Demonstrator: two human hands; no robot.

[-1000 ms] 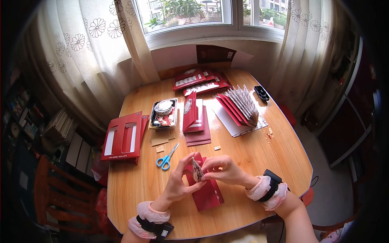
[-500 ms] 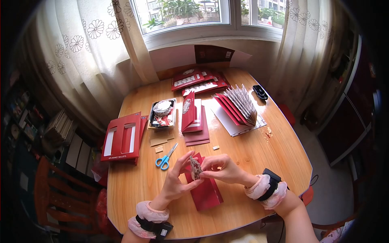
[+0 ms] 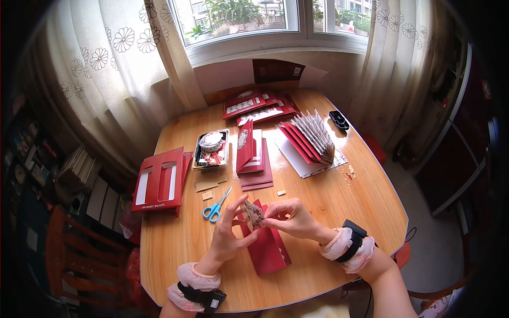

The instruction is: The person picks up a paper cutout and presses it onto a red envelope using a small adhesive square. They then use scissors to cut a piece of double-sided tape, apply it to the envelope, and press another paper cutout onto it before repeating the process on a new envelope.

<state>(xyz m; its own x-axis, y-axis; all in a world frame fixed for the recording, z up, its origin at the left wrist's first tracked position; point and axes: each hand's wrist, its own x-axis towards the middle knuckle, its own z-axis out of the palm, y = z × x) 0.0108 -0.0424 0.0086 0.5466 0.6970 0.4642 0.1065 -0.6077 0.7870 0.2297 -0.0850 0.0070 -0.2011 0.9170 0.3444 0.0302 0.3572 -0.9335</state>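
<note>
Between my hands is a small patterned paper cut-out (image 3: 255, 212), pale with dark reddish marks, held tilted. My left hand (image 3: 229, 233) grips its left and lower edges between thumb and fingers. My right hand (image 3: 290, 218) pinches its right edge with thumb and forefinger. Below both hands a red paper wallet (image 3: 269, 255) lies flat on the table, partly hidden by them. Scissors with blue handles (image 3: 213, 211) lie left of my left hand, and a small white piece (image 3: 281, 193) sits beyond my right hand.
On the wooden table (image 3: 339, 212) stand a tray (image 3: 227, 153) of cut-outs, red wallets (image 3: 253, 152), a fanned paper folder (image 3: 314, 139) and a black object (image 3: 339, 120). Red packs (image 3: 159, 183) lie at left, more packs (image 3: 260, 107) at the back. Crumbs (image 3: 350, 174) lie at right.
The paper cut-out has turned so that more of its patterned face shows. My left fingers have shifted slightly left, while my right hand keeps its pinch.
</note>
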